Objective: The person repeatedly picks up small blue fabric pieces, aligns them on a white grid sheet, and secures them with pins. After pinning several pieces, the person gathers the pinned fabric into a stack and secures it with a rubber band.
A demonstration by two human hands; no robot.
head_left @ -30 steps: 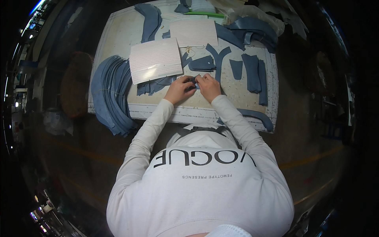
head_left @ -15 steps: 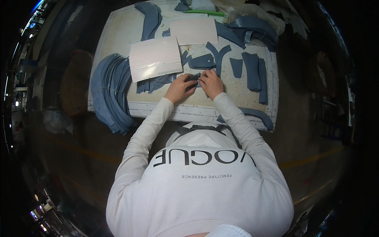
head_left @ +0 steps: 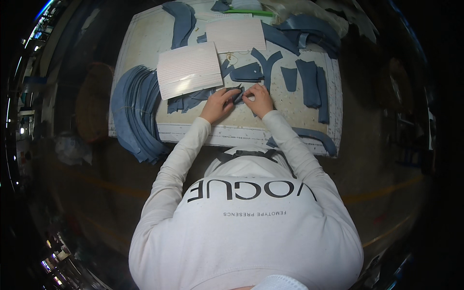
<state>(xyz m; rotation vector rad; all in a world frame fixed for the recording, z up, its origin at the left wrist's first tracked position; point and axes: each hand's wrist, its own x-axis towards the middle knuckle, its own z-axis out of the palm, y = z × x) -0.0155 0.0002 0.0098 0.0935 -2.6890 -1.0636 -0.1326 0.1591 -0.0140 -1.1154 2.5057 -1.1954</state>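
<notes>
White sleeves: reaching in from 6 o'clock.
Curved strip: 4 o'clock from the hands, counter's near edge.
Left hand: grasping small blue piece at counter's 6 o'clock.
Right hand: fingertips at piece's 3 o'clock edge; pinching or not, cannot tell.
Step, judged: working that piece; next move calls for steady left hold, fine fingertip control.
Tapered stack: 12 o'clock, just beyond.
</notes>
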